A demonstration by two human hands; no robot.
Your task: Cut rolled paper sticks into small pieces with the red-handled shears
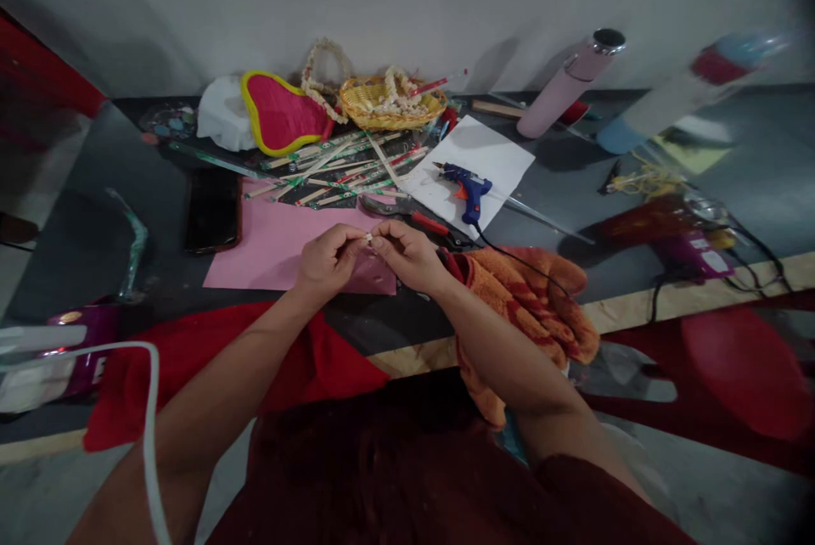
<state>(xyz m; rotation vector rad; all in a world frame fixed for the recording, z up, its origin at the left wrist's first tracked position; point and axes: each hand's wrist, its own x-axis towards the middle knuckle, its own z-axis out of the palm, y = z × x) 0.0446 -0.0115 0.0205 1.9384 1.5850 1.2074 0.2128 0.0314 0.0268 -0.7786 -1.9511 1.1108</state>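
Note:
Above the pink sheet, my left hand and my right hand meet at the fingertips. Both pinch one small whitish piece, too small to make out in detail. Just beyond my right hand lie pliers with red handles. A blue glue gun rests on a white sheet. Chopsticks, some in printed wrappers, are piled behind the pink sheet. A wicker basket at the back holds small pale pieces.
A phone lies left of the pink sheet. Pink and blue-white bottles stand back right. An orange towel is under my right forearm, a red cloth by my left. A white cable crosses the left foreground.

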